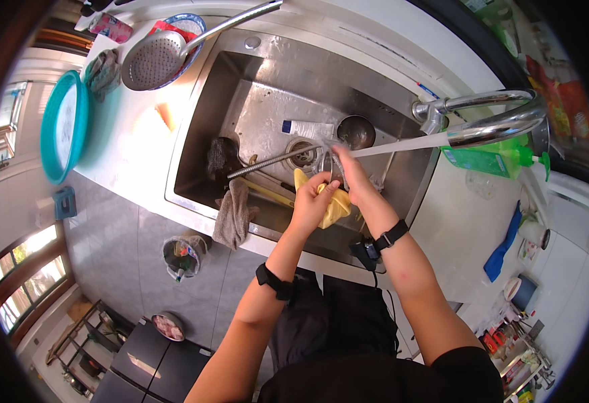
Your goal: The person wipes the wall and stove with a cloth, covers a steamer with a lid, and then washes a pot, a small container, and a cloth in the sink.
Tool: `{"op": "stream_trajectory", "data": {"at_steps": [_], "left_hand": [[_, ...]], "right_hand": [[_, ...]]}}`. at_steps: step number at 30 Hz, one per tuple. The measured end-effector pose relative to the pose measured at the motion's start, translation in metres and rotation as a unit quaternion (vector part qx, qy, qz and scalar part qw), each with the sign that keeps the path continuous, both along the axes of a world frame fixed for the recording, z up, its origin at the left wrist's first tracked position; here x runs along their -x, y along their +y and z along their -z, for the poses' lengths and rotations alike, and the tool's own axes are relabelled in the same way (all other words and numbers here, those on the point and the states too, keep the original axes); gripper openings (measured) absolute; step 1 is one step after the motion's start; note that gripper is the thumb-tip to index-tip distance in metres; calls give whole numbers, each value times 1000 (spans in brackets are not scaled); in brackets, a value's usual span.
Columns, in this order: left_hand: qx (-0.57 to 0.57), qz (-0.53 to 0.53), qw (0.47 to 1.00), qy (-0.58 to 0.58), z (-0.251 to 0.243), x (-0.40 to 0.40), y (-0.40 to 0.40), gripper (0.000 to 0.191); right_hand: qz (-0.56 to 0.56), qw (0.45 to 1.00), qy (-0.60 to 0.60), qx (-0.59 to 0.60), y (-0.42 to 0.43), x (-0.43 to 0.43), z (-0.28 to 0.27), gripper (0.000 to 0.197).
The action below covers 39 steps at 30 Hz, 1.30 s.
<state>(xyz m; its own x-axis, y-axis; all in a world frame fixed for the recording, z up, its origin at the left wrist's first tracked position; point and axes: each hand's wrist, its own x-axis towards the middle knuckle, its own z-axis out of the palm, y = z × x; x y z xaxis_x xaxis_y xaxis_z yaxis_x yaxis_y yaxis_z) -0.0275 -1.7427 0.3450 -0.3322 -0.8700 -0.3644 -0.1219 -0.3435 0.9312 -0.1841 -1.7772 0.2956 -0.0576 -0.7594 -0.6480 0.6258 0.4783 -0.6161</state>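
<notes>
Water runs from the chrome faucet (496, 136) over my two hands at the stainless steel sink (274, 58). My left hand (314, 199) grips a yellow cloth (335, 207) and what looks like part of a thin metal item. Beside it, my right hand (350, 171) is raised in the stream, its fingers near the metal item; splashing water blurs whether it holds anything. A ribbed metal rod (274, 161) extends left from the hands across the drain (302, 156). Behind them lie a white tube with a blue cap (307, 128) and a small round metal bowl (356, 132).
A grey cloth (233, 216) hangs over the sink's front edge. Dark mesh (221, 158) lies at the basin's left. A perforated skimmer (153, 60) rests on a bowl at the back left. Green soap bottle (496, 158) stands right of the faucet; a bin (183, 257) is on the floor.
</notes>
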Motion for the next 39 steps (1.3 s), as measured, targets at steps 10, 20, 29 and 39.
{"op": "stream_trajectory", "data": {"at_steps": [10,20,29,39], "left_hand": [[-308,-190,878,314,9,-22,-10,30],[-300,-67,919,249,-23,-5,-6,21],[-204,-123,954,181,13,-29,-10,38],[-128,-21,979,156,-7,-3,0,72]], "right_hand": [[-55,946,314,59,6,-12,44,65],[-83,858,408,301,7,12,-27,50],[65,983,169,38,-12,0,-7,59],[-47,939,278,197,74,16,-50,37]]}}
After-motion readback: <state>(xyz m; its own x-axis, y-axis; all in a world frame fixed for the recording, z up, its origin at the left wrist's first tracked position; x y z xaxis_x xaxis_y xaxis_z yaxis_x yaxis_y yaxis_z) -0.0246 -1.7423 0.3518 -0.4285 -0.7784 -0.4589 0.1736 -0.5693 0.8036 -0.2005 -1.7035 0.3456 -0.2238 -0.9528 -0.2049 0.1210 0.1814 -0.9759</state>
